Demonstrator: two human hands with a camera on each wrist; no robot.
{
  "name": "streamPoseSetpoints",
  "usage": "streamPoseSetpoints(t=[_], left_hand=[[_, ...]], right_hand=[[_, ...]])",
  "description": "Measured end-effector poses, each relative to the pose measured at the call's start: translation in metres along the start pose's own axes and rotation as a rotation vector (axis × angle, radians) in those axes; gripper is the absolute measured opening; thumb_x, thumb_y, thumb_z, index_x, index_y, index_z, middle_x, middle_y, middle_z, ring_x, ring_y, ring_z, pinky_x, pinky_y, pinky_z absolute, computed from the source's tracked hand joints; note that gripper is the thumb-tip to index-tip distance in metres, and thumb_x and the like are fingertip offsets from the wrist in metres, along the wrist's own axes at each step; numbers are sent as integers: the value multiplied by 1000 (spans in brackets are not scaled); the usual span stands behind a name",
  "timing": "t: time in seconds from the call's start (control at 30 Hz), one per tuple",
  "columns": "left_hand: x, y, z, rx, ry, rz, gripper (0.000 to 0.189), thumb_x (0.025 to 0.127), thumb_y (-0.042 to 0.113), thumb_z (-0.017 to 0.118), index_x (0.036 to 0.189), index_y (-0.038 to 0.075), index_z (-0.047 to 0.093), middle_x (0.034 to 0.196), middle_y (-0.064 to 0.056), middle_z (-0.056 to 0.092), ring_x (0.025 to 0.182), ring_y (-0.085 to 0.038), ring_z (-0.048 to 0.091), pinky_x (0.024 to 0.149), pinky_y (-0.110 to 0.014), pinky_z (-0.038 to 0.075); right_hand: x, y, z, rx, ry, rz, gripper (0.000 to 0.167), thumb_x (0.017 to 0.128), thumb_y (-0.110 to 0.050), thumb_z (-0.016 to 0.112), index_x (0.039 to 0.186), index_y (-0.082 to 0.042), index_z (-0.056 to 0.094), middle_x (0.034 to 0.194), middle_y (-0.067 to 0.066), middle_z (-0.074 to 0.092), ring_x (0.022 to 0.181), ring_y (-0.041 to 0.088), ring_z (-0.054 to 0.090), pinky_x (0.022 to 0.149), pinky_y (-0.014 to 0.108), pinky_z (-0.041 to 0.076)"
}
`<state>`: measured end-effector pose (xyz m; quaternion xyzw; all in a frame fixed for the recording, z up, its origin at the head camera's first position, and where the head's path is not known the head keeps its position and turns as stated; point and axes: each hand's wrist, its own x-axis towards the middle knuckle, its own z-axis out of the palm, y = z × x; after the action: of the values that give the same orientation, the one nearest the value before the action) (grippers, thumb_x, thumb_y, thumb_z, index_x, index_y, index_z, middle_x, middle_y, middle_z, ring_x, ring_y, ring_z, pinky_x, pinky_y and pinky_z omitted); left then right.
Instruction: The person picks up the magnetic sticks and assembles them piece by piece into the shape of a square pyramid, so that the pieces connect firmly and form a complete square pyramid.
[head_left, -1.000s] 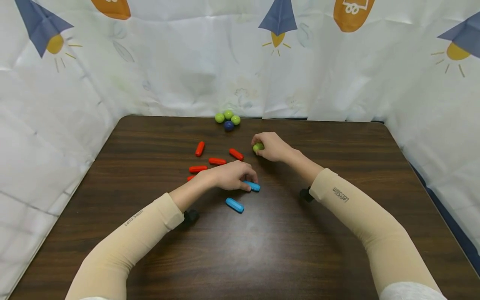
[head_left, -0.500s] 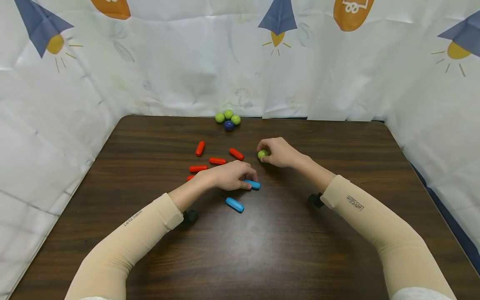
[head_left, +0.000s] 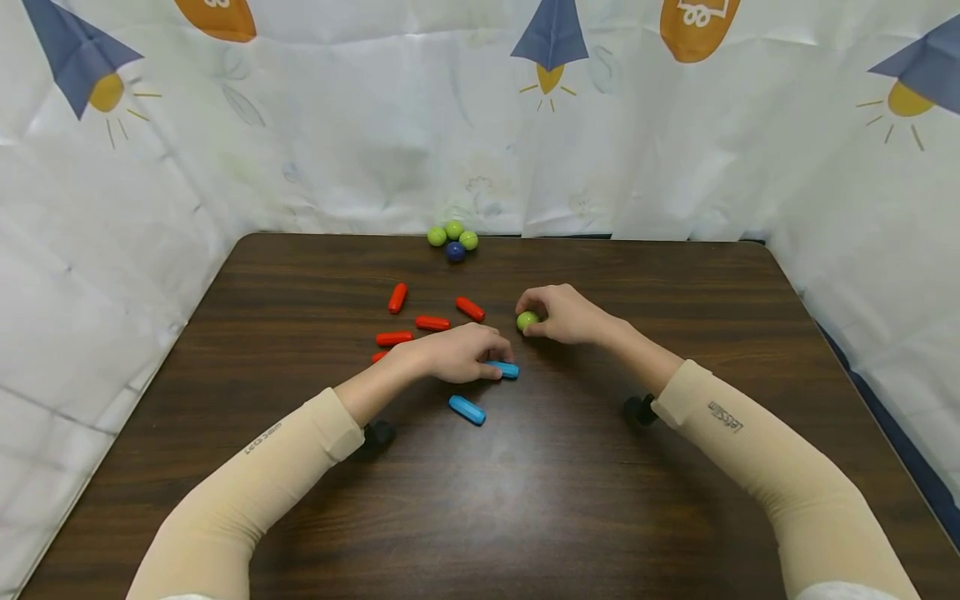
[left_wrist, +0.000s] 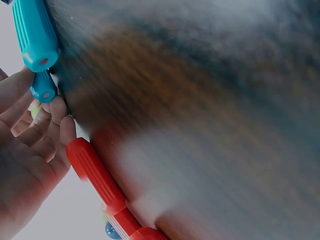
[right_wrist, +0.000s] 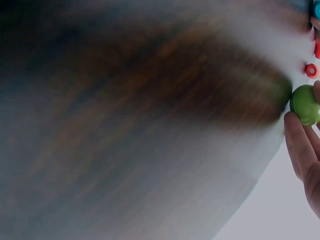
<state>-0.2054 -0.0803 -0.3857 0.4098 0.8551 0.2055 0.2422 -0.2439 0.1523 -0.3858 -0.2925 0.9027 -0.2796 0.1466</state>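
Observation:
My left hand (head_left: 461, 352) is low over the table's middle, thumb and fingers around a short light-blue ribbed plastic stick (head_left: 504, 369), whose right end shows past the thumb. In the left wrist view that stick (left_wrist: 44, 89) lies by the fingertips, behind a second blue stick (left_wrist: 36, 40). This second stick (head_left: 467, 410) lies nearer the front. My right hand (head_left: 566, 315) pinches a small green ball (head_left: 528, 321) right at the tabletop. The right wrist view shows the ball (right_wrist: 304, 104) between fingertips, partly cut off by the frame edge.
Several red ribbed sticks (head_left: 432, 322) lie scattered beyond and left of my left hand, one partly hidden by the wrist. At the table's back edge sit three green balls (head_left: 453, 229) and a dark-blue ball (head_left: 455, 252). A white patterned curtain (head_left: 375, 125) surrounds the brown table (head_left: 600, 500).
My right hand has drawn the green ball toward the front and slightly right, close to the tabletop. My left hand has stayed in place on the blue stick.

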Motion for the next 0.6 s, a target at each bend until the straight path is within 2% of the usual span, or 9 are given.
streamPoseSetpoints(t=[0.3,0.6], left_hand=[[0,-2,1,-3,20,-14,14,104,20,64,116,17,70,107,2,60,93,-15,57,82,-32,49],[0,-3,1,6,27,-30,16,105,21,62,118,15,69,110,0,61,96,-16,57,85,-34,50]], right_hand=[[-5,1,3,20,-11,-16,24,93,-13,78,115,-8,71,103,2,71,96,21,64,88,42,52],[-6,-1,5,53,-38,-31,23,94,-12,77,116,-8,70,106,2,72,100,21,66,90,42,53]])
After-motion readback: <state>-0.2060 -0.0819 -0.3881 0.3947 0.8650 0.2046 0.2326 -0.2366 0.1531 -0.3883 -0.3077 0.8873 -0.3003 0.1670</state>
